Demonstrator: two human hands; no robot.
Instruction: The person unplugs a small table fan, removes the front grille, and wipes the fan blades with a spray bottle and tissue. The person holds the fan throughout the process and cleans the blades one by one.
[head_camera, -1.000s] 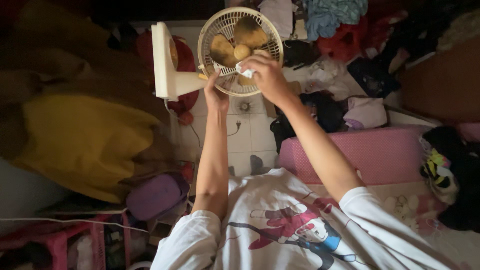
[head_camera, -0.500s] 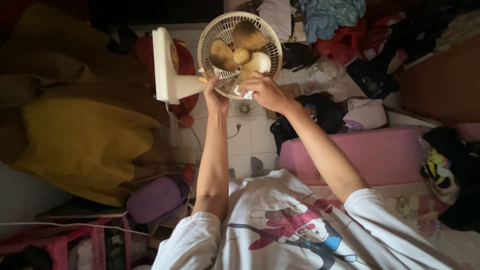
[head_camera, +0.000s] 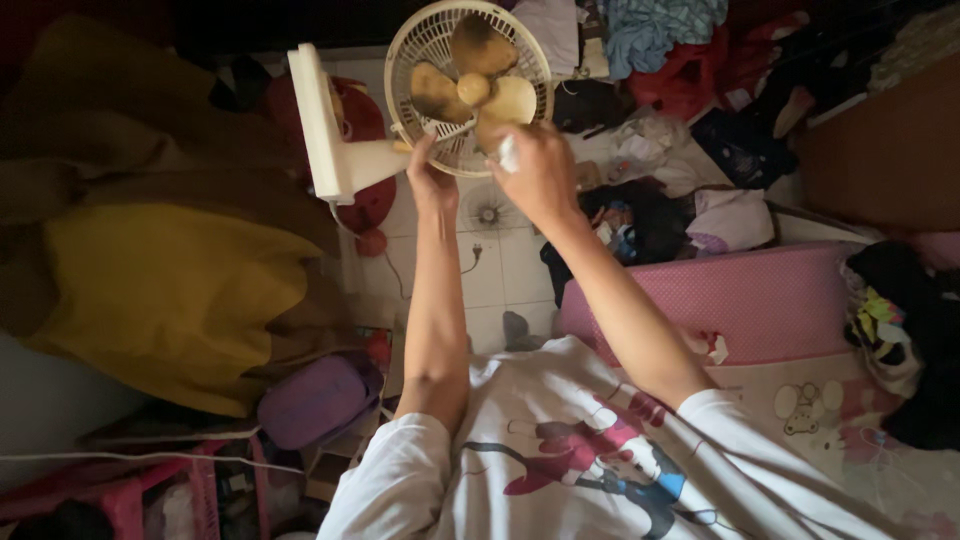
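Head view: fan (head_camera: 468, 88) above left grip (head_camera: 432, 178)

Counts, head view:
- 1 table fan (head_camera: 440, 100), cream, held up; 1 flat base (head_camera: 318, 120)
- 3 fan blades (head_camera: 475, 85), dusty; 1 hub
- 2 hands: left hand (head_camera: 430, 180), right hand (head_camera: 540, 165)
- 1 small white wipe (head_camera: 507, 152) in right hand
- 1 yellow cloth (head_camera: 160, 290)
- 1 purple bag (head_camera: 315, 400)
- 1 pink mattress (head_camera: 740, 300)
- 1 wall plug (head_camera: 476, 250) on tile
- clothes pile: count unclear
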